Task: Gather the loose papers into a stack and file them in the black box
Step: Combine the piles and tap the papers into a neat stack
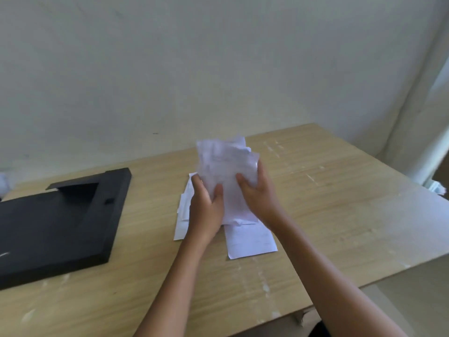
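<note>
A bundle of white papers (226,164) is held tilted above the middle of the wooden table (328,203). My left hand (206,207) grips its left lower edge. My right hand (257,193) grips its right side, thumb on the front. The sheets in the bundle are uneven and fan out at the top. Under my hands a few loose white sheets lie flat on the table: one (250,239) at the front right, others (183,215) at the left, partly hidden by my left hand. The black box (56,227) lies flat at the left, apart from the papers.
A pale wall rises right behind the table's far edge. The table's right edge runs diagonally at the right, with a white post (432,152) beyond it. Bare wood lies in front of the papers and to their right.
</note>
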Demonstrator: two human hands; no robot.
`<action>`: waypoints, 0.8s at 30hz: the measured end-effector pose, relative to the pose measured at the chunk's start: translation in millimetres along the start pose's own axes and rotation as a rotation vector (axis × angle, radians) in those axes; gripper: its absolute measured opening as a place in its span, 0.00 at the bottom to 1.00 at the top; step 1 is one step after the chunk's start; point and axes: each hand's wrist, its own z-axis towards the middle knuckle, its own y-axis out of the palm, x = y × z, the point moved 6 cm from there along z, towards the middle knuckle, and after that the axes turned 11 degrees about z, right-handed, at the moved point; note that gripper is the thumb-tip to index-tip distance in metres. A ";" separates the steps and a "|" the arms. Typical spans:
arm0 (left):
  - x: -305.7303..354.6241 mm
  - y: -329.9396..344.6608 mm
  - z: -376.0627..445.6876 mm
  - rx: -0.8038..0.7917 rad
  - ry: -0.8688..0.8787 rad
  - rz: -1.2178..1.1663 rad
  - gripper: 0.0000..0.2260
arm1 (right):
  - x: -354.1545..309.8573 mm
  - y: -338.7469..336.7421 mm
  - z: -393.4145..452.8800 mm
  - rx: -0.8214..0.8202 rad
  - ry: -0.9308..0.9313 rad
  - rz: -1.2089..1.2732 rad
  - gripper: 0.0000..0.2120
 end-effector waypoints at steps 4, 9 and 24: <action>-27.1 -1.6 8.0 -0.053 -0.156 0.161 0.18 | 29.6 2.2 -0.8 -0.011 0.081 -0.226 0.15; -40.6 3.1 8.2 -0.077 -0.247 0.280 0.21 | 36.7 5.1 10.5 -0.100 0.133 -0.401 0.24; -73.0 -29.8 7.0 -0.080 -0.083 0.772 0.21 | 69.2 -44.7 -33.1 -0.454 0.106 -0.613 0.55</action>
